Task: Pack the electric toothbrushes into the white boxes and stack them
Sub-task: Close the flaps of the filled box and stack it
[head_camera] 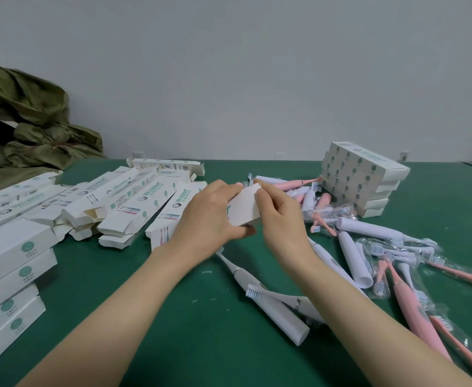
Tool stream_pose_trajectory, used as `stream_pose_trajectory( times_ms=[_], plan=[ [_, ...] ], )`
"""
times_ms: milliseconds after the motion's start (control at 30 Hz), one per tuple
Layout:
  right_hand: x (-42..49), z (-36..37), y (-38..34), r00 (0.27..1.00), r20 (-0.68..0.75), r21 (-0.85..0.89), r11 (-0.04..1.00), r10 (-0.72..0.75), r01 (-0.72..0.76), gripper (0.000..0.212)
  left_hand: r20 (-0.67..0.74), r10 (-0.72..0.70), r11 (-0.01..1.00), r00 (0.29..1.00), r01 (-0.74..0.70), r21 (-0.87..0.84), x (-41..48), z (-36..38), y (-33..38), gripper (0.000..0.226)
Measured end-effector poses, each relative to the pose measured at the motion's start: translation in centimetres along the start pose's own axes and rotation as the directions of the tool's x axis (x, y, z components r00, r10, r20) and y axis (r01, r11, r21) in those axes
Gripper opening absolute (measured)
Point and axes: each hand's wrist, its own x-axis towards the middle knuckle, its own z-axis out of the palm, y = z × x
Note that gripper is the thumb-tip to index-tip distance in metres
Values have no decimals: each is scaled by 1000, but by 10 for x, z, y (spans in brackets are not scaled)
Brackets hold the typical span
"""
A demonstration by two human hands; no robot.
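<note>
Over the middle of the green table (173, 308), both hands hold one white box (244, 209) just above the surface. The left hand (211, 216) grips its near left side, fingers curled over the top and thumb underneath. The right hand (282, 219) pinches the box's far end, fingertips bent at the flap. Loose toothbrushes (274, 311) lie toward the right edge. A stack of closed boxes (360, 177) stands near the far right corner, another stack (8, 275) sits at the left edge, and open boxes (134, 199) lie toward the far left.
</note>
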Motion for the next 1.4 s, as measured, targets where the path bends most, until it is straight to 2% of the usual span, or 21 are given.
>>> stream_pose_trajectory(
  times_ms=[233,367,433,500,600,733,833,900,1033,1100,1133,1200,1233,1300,1400],
  plan=[
    [-6,2,-1,992,-89,-97,992,-92,84,37,-82,27,1000,996,-27,9,-2,3,10,48],
    [-16,13,4,981,-23,-214,959,-194,185,49,-124,67,998,990,-65,19,-1,-2,13,29],
    [-18,17,6,976,28,-241,946,-216,217,52,-115,84,995,990,-76,69,-1,-2,10,29],
    [-16,17,9,976,91,-248,945,-196,213,54,-64,75,992,995,-67,110,-1,-3,8,35],
    [-9,7,8,962,214,-315,921,-168,231,58,94,50,981,994,-67,183,3,-11,2,50],
    [1,-15,-8,891,418,-380,856,-178,350,74,183,56,978,981,-92,189,10,-31,-5,61],
    [7,-29,-17,897,365,-411,821,-251,397,58,176,95,975,980,-127,180,8,-32,2,67],
    [8,-33,-19,885,371,-430,792,-282,433,54,164,107,973,981,-138,184,5,-27,6,71],
    [7,-32,-19,863,399,-425,770,-311,475,66,134,128,979,983,-147,143,2,-16,8,80],
    [9,-36,-19,858,407,-456,744,-313,488,73,122,55,987,991,-72,142,2,-10,7,93],
    [11,-39,-19,849,407,-472,717,-337,512,70,98,5,985,995,-22,172,1,-7,5,97],
    [17,-50,-21,852,335,-505,687,-403,523,62,25,-73,961,997,64,268,1,-4,-1,88],
    [23,-58,-22,870,245,-515,703,-427,490,60,-4,-114,949,994,110,294,1,-2,-6,78],
    [39,-82,-25,895,-18,-511,774,-445,375,57,6,-221,938,975,211,275,-1,3,-12,57],
    [69,-127,-22,808,-412,-485,852,-420,196,53,155,-321,916,934,265,302,-9,17,-26,41]
  ],
)
